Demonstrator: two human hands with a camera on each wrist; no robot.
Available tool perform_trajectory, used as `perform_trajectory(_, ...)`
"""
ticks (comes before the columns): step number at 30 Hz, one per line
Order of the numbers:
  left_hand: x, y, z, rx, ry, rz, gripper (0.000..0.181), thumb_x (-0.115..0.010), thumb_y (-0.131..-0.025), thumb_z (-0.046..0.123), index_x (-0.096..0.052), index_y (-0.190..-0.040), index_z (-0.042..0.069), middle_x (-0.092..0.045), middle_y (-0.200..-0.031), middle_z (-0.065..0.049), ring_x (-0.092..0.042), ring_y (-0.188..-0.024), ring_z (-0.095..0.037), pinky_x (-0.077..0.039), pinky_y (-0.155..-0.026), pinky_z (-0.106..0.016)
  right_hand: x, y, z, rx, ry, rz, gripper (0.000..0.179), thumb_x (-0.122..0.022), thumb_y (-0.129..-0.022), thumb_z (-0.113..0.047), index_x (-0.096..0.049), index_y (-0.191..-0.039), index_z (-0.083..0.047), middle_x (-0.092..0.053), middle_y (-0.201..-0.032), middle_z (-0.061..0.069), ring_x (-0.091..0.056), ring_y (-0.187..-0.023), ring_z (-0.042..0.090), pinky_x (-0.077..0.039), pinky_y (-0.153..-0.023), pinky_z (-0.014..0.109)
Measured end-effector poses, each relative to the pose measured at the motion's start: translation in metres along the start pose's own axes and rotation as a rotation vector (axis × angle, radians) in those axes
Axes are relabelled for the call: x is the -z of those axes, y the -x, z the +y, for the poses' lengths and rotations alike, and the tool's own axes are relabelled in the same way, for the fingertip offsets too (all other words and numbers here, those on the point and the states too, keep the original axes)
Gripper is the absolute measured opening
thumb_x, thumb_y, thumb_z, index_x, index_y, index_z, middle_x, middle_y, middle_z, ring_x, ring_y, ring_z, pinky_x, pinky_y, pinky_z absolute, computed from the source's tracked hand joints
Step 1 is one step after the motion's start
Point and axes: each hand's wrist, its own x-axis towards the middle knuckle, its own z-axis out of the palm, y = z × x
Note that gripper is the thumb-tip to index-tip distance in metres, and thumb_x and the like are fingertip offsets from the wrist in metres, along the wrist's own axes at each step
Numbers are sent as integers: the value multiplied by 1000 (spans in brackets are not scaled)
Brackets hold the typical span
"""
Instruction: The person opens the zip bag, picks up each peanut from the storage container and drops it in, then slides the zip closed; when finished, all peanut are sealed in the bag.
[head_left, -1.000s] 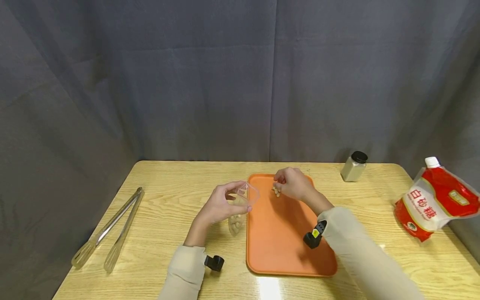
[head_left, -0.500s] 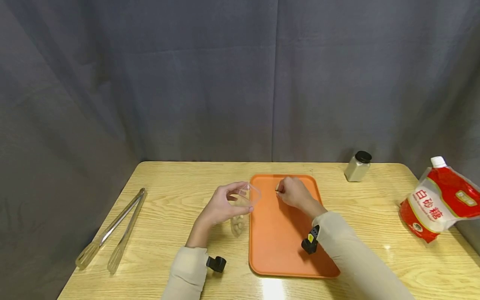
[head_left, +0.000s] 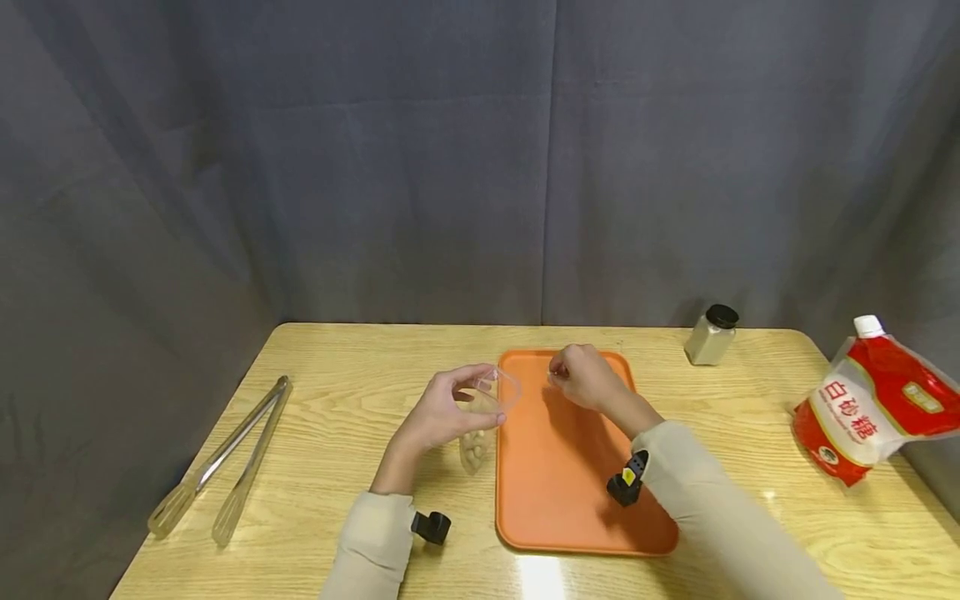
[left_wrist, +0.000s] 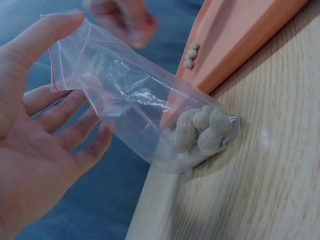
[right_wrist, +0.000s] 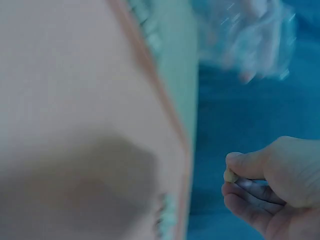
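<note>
My left hand holds a clear zip-lock bag at its mouth, thumb on one side and fingers on the other, so the mouth is spread. Several unshelled peanuts lie at the bottom of the bag, which hangs down beside the tray's left edge. Over the far part of the orange tray is my right hand. Its thumb and forefinger pinch a peanut, mostly hidden by the fingers in the head view. A few peanuts sit inside the tray near its rim.
Metal tongs lie on the left of the wooden table. At the back right stands a black-lidded jar with pale contents. A red and white sugar pouch with a white cap stands at the right edge.
My right hand has dipped toward the peanuts on the tray and come up slightly, now pinching one. The left hand and bag stay nearly in place.
</note>
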Motion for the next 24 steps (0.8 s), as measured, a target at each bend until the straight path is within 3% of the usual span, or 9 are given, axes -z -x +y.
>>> perform_trajectory(7,1,-1,0,3,-28,-10,69,-85,-79,20,-56,-140,4,-62,-130,-5,-59,-111,-20,-48,-97,-44,30,-5,-56,163,22,87,3,-74,-87,0,-74,-84,-1,-62,-75,4,-57,-64,13,-50,-57,29)
perform_trajectory(13,3,0,1,12,-41,-4,70,-85,-79,20,-55,-141,6,-61,-131,-7,-58,-110,-19,-47,-98,-46,38,-4,-92,274,13,74,8,-75,-87,-2,-75,-95,1,-64,-81,5,-61,-69,15,-51,-61,25)
perform_trajectory(17,3,0,2,8,-33,-8,73,-85,-79,18,-53,-142,4,-60,-132,-7,-58,-112,-22,-47,-98,-46,36,-3,-99,310,2,69,7,-75,-87,-2,-76,-94,0,-64,-80,5,-62,-71,16,-52,-62,24)
perform_trajectory(24,0,0,4,15,-3,-13,71,-85,-79,15,-53,-142,3,-60,-131,-11,-56,-114,-28,-46,-99,-48,33,-1,-96,283,10,57,9,-76,-86,-2,-76,-95,1,-65,-82,6,-62,-72,18,-53,-63,25)
